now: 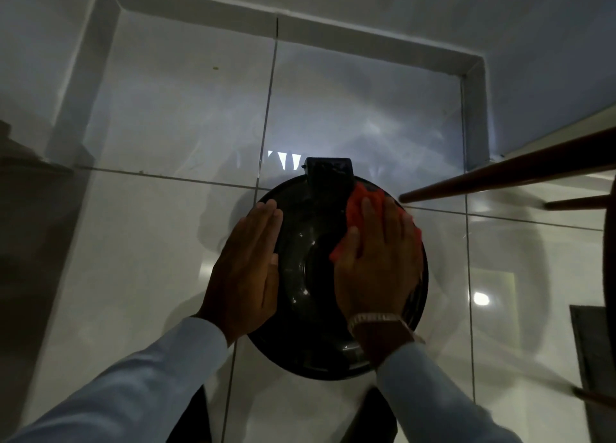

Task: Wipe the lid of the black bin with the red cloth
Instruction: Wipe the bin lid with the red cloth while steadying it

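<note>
The black bin's round glossy lid (310, 276) fills the centre of the head view, seen from straight above, with its hinge block (329, 172) at the far edge. My right hand (376, 262) lies flat on the lid's right half and presses the red cloth (358, 206) against it; the cloth sticks out past my fingertips and beside my thumb. My left hand (248, 266) rests flat on the lid's left rim, fingers together and straight, holding nothing. A metal watch (376, 319) sits on my right wrist.
The bin stands on glossy white floor tiles (160, 242) in a dim corner bounded by a raised white skirting (300, 26). Dark wooden chair legs (500, 176) reach in from the right, close to the lid's rim. A dark mat (593, 359) lies at the right edge.
</note>
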A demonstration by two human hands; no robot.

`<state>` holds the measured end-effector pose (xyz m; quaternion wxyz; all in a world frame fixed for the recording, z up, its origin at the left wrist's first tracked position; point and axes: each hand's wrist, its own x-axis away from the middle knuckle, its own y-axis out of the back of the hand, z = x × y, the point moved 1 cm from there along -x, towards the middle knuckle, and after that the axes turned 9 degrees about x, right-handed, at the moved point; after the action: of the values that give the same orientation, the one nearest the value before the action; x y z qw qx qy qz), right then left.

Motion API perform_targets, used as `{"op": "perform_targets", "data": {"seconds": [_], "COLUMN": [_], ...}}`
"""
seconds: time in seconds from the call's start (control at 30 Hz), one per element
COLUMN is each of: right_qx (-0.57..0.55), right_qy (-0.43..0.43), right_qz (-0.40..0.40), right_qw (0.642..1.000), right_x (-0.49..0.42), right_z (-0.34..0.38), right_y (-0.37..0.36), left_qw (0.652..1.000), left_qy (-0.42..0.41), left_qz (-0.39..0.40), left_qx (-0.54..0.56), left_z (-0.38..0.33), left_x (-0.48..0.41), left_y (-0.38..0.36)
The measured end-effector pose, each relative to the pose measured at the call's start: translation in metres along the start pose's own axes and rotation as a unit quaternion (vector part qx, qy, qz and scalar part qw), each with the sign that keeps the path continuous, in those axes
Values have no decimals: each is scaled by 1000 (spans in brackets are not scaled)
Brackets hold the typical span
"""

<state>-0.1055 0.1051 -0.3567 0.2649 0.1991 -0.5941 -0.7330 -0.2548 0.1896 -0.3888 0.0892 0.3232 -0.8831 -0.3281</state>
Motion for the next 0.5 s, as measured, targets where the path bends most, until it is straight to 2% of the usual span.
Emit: {"op": "perform_targets", "data": {"seconds": [0.03, 0.17, 0.23, 0.37, 0.4, 0.5], "right_qx": [18, 48, 34, 25, 30, 42], "right_qy": [6, 157, 160, 52, 58, 171], "right_qz": [-3, 6, 21, -2, -11, 4], "right_qw": [1000, 986, 986, 998, 998, 984], "right_x": [-3, 39, 49, 10, 5, 28], "right_z": [14, 5, -22, -10, 3, 13], "right_y": [-2, -2, 4, 1, -2, -6], "left_qw": [1000, 1000, 1000, 1000, 1000, 1000], "left_qy": [-2, -3, -2, -8, -9, -10], "left_qz": [0, 1, 0, -1, -3, -4], "left_qx": [1, 0, 0, 0, -1, -2], "left_z": [2, 4, 4, 7, 7, 6], "left_x": [1, 1, 1, 0, 0, 0], "left_y": [0, -2, -1, -3, -3, -3]}}
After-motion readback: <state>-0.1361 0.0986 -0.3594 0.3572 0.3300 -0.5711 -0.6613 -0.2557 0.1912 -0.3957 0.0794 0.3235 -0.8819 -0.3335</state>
